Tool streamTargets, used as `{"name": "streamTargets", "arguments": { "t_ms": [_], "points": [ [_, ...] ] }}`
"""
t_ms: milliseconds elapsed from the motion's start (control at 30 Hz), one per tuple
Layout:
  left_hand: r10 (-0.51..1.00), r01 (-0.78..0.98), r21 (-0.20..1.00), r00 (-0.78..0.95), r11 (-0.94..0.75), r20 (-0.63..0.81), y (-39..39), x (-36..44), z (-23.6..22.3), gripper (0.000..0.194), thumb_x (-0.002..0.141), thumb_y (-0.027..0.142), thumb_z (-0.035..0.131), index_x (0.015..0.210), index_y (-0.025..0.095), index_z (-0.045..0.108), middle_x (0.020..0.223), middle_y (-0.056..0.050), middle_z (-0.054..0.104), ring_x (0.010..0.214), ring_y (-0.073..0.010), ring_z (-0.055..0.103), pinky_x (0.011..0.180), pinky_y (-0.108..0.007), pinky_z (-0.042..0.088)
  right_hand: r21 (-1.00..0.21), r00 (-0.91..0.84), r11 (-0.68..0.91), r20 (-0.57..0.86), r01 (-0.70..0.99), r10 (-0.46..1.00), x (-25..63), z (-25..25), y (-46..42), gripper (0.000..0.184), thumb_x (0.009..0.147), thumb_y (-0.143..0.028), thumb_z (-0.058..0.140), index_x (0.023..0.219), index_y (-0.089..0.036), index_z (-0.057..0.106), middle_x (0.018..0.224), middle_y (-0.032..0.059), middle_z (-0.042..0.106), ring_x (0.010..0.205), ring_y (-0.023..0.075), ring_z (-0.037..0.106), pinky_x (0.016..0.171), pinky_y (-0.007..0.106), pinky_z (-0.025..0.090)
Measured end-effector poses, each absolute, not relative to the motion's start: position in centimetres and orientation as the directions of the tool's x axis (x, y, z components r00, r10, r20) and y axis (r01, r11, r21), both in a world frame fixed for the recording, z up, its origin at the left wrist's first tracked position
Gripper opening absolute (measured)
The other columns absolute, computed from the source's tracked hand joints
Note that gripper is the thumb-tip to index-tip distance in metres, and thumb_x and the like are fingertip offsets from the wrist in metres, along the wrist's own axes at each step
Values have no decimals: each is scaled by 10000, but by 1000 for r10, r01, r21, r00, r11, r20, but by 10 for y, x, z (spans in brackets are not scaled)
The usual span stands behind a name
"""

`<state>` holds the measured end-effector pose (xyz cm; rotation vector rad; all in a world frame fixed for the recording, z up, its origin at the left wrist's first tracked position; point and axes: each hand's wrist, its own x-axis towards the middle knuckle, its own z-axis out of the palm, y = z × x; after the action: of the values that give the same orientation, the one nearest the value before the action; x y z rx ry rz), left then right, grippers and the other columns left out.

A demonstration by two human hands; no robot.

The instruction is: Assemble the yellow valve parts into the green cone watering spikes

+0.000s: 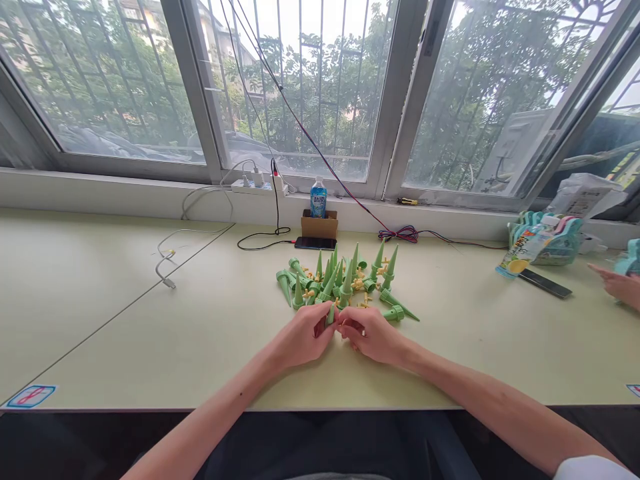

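Note:
My left hand (314, 333) is closed around a green plastic plant watering spike (331, 315), part of which shows between thumb and fingers. Right beside it, my right hand (369, 333) pinches with fingertips close to the left thumb; what it grips is small and mostly hidden. Just beyond both hands lies a pile of similar green cone spikes (346, 288), some standing on their caps and others lying on their sides. Small yellow valve pieces (358, 285) are scattered among them. One loose spike (400, 303) points to the right at the pile's edge.
Behind the pile are a black phone (315, 243), a small cardboard box (319, 227) and a blue-labelled bottle (318, 199). A white cable (163, 267) lies left. At right are a pouch (525, 252), a dark flat object (545, 283) and another person's hand (620, 283).

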<state>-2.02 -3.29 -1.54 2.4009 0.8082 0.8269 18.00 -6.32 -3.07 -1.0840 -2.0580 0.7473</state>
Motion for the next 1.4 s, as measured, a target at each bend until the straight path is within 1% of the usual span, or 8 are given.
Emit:
{"name": "streamTargets", "arguments": {
  "t_ms": [367, 633, 800, 933, 1167, 1300, 1400],
  "points": [
    [657, 376, 592, 653, -713, 377, -31, -21, -17, 86, 907, 189, 500, 826, 191, 526, 590, 63, 449, 541, -101, 390, 548, -229, 318, -730, -440, 509, 312, 456, 842, 181, -34, -62, 126, 925, -122, 479, 886, -198, 573, 698, -26, 631, 523, 93, 516, 551, 202, 394],
    [661, 386, 590, 655, -709, 366, -33, -22, -15, 86, 899, 183, 502, 815, 187, 522, 589, 63, 441, 539, -100, 396, 543, -229, 322, -716, -444, 524, 325, 462, 835, 180, -34, -62, 131, 895, -95, 486, 846, -198, 552, 674, -38, 613, 529, 89, 492, 556, 196, 380],
    [648, 381, 580, 668, -720, 366, -34, -20, -13, 101, 897, 177, 496, 800, 184, 521, 594, 58, 444, 539, -100, 396, 544, -228, 324, -684, -454, 557, 352, 472, 818, 180, -33, -63, 142, 876, -92, 496, 787, -193, 542, 633, -40, 564, 545, 97, 449, 554, 204, 362],
    [638, 372, 572, 670, -731, 380, -34, -20, -13, 102, 889, 167, 505, 789, 184, 512, 599, 55, 447, 540, -102, 389, 546, -230, 323, -681, -455, 555, 349, 477, 820, 180, -32, -63, 143, 888, -111, 492, 790, -195, 555, 638, -33, 565, 547, 104, 438, 547, 214, 355],
    [625, 355, 571, 675, -740, 391, -33, -21, -14, 143, 933, 174, 468, 807, 185, 536, 624, 46, 462, 560, -107, 389, 561, -229, 328, -692, -452, 546, 342, 471, 824, 180, -33, -62, 170, 934, -157, 465, 810, -192, 576, 659, -22, 578, 559, 109, 465, 559, 220, 365],
    [624, 361, 563, 678, -743, 389, -33, -21, -13, 152, 944, 188, 461, 814, 184, 541, 622, 45, 453, 563, -110, 388, 557, -230, 323, -706, -450, 536, 334, 462, 828, 180, -33, -62, 181, 951, -173, 453, 810, -194, 564, 657, -26, 578, 553, 108, 488, 559, 218, 370],
    [617, 359, 557, 685, -749, 388, -34, -22, -14, 151, 943, 191, 463, 815, 182, 542, 629, 41, 455, 567, -111, 397, 555, -232, 320, -713, -447, 535, 338, 453, 828, 180, -32, -62, 216, 967, -187, 437, 779, -196, 543, 626, -35, 551, 530, 104, 474, 556, 219, 372]
  ]
}}
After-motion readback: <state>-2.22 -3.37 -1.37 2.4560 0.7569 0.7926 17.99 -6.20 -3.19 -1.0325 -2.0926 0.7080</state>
